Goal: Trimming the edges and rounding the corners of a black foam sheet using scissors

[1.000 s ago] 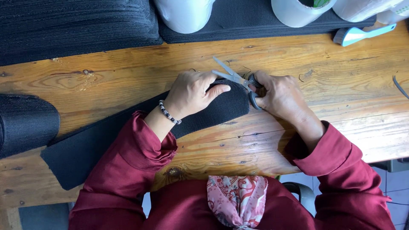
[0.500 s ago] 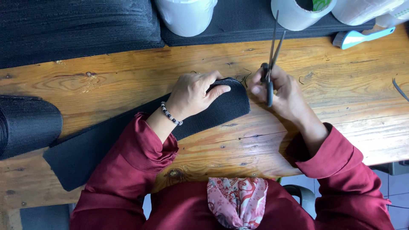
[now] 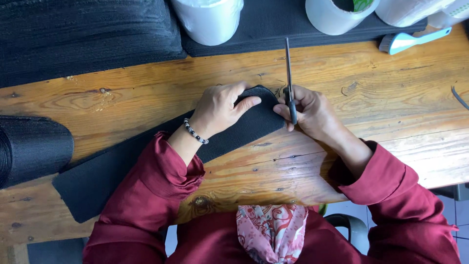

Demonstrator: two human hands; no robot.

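Two hands worked one black strip on the counter: left hand pressed flat on its rounded end, right hand gripped closed scissors, trimming judged underway, blades needing reopening.

scissors: a second ago they lay low across the rounded end of the black strip; now lifted clear, blades closed (pointing straight away from the person)
right hand: has drawn back off the strip's tip, grip around the scissor handles
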